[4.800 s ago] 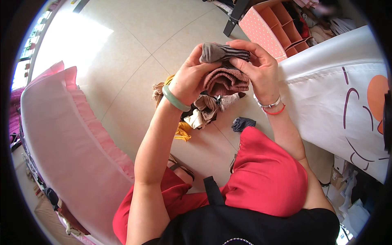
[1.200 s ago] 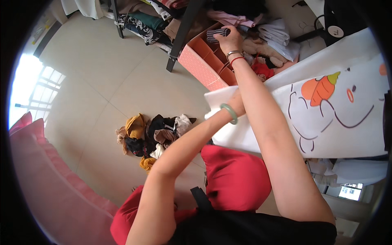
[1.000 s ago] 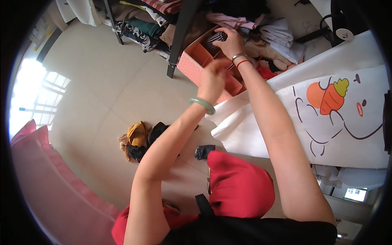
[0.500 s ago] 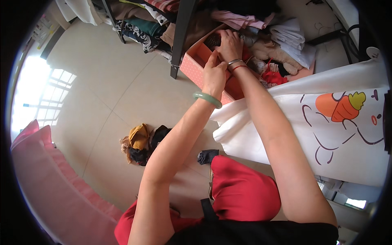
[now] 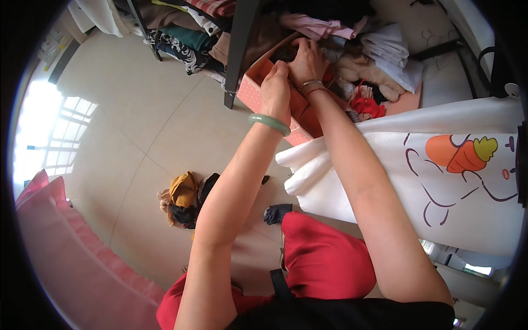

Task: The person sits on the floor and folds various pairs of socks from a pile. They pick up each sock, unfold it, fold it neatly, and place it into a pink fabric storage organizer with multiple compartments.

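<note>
A pink box (image 5: 251, 94) with white dots, its inside reddish and split by dividers, stands beside the dark leg of the rack. My right hand (image 5: 307, 63) reaches into its far end, fingers curled down against a dark rolled cloth (image 5: 284, 54). What lies under the fingertips is hidden. My left hand (image 5: 276, 92) is over the box's near side, close to the right hand. Its fingers are bent and held together; I cannot make out what is in them. Red cloth items (image 5: 367, 103) and a beige plush-like thing (image 5: 363, 70) lie to the right of the box.
Folded clothes (image 5: 190, 41) fill the rack at the back left. Dark rack legs (image 5: 240, 52) stand beside the box. A white curtain (image 5: 379, 159) with a carrot print hangs at right. Cloth bundles (image 5: 184, 190) and a striped dark roll (image 5: 278, 213) lie on the tiled floor.
My left hand has shifted slightly left and its extended finger has drawn in. My right hand stays in the box's far end. The whole view has shifted a little.
</note>
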### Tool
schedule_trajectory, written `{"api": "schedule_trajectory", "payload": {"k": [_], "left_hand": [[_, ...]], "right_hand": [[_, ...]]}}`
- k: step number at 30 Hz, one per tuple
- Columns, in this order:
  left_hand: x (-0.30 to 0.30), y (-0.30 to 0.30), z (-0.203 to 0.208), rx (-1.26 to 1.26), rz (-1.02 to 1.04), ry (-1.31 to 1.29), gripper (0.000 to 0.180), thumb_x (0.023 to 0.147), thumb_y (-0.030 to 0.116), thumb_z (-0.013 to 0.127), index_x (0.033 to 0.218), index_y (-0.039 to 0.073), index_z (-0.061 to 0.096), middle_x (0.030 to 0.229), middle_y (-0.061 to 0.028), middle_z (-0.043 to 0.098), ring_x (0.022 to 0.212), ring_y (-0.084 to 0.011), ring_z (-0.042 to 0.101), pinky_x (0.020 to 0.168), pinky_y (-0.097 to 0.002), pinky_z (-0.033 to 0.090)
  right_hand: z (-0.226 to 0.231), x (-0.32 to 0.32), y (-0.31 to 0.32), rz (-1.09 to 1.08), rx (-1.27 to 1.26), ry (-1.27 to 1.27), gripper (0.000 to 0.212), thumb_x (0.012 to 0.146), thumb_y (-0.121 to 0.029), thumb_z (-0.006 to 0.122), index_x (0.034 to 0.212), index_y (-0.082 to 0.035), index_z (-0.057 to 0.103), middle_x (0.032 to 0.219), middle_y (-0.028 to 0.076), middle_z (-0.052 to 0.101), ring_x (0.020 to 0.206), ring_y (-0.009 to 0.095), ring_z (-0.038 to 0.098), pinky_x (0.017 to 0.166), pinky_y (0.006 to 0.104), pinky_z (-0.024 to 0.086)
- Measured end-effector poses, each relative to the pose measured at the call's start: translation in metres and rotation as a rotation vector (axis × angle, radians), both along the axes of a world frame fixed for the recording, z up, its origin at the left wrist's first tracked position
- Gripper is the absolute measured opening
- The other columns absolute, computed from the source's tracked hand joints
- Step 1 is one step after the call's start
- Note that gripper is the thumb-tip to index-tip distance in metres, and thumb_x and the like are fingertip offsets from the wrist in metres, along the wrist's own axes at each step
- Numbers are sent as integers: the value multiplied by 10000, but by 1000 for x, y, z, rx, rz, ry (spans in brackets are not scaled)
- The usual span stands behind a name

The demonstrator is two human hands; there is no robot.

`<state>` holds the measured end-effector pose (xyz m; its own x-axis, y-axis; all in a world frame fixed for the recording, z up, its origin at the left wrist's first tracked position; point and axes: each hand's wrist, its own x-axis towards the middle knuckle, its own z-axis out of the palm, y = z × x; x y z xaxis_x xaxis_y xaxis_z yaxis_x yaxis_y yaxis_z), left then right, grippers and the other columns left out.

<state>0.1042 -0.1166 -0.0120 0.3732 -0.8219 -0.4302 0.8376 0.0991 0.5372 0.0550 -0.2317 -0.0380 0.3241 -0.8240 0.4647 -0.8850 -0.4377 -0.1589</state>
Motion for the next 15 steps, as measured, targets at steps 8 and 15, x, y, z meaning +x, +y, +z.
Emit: {"api": "schedule_trajectory", "payload": {"k": [8,15], "left_hand": [[6,-1,-8,-105,8,75,296,977,236,522,1209,52,532,1120,-3,558,1058,-136,510,901,-289,409],[12,4,-16,-212,-4,111,224,974,239,528,1133,81,539,1039,14,542,953,-130,507,885,-316,424]], "right_hand": [[3,2,7,59,79,41,459,664,-227,760,1085,-217,578,1135,9,539,1103,276,519,867,533,416],[16,-5,20,98,-50,92,388,710,-246,745,1074,-202,616,1094,9,603,1067,247,530,880,463,398]]}}
